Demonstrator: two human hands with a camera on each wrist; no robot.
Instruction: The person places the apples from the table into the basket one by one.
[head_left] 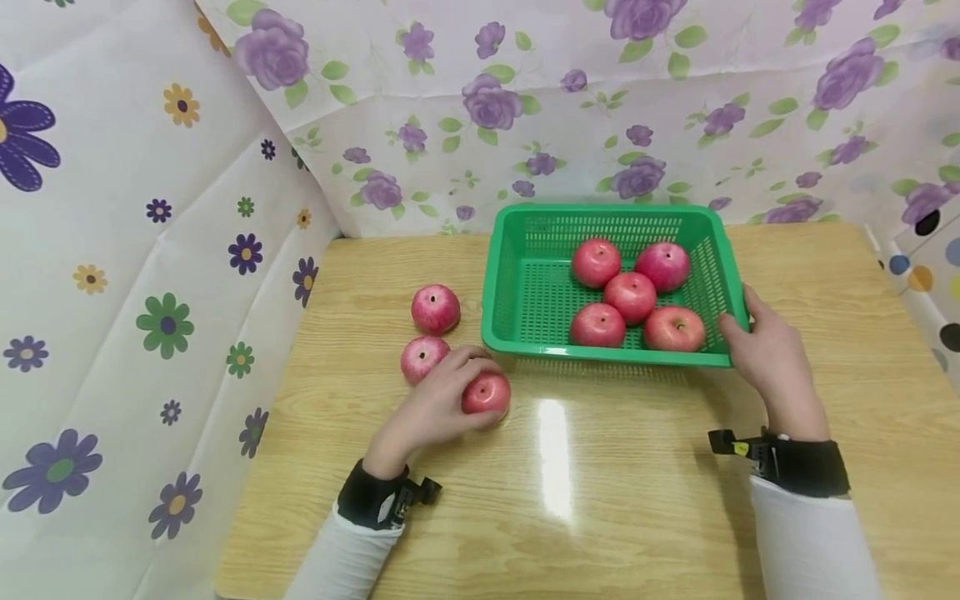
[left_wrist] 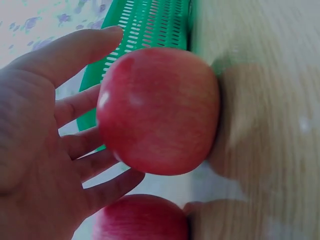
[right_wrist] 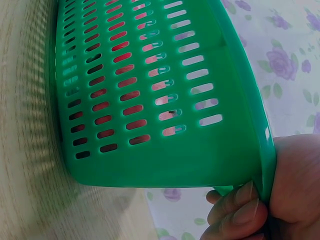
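Observation:
My left hand [head_left: 442, 400] is around a red apple [head_left: 486, 393] on the table, just off the basket's near left corner. In the left wrist view that apple [left_wrist: 160, 112] stands between the spread fingers [left_wrist: 82, 105] and the thumb, whose tip is apart from it. Two more apples, a nearer one [head_left: 423, 358] and a farther one [head_left: 435, 308], sit beside and behind that hand. My right hand [head_left: 772, 358] grips the green basket [head_left: 611, 357] by its right rim, fingers curled around the edge in the right wrist view. Several red apples [head_left: 630, 297] lie inside the basket.
The wooden table [head_left: 622, 483] runs up to a flower-printed sheet [head_left: 450, 150] at the back. Another patterned sheet [head_left: 150, 333] borders the left side. A black strap with a small camera [head_left: 802, 467] is on each wrist.

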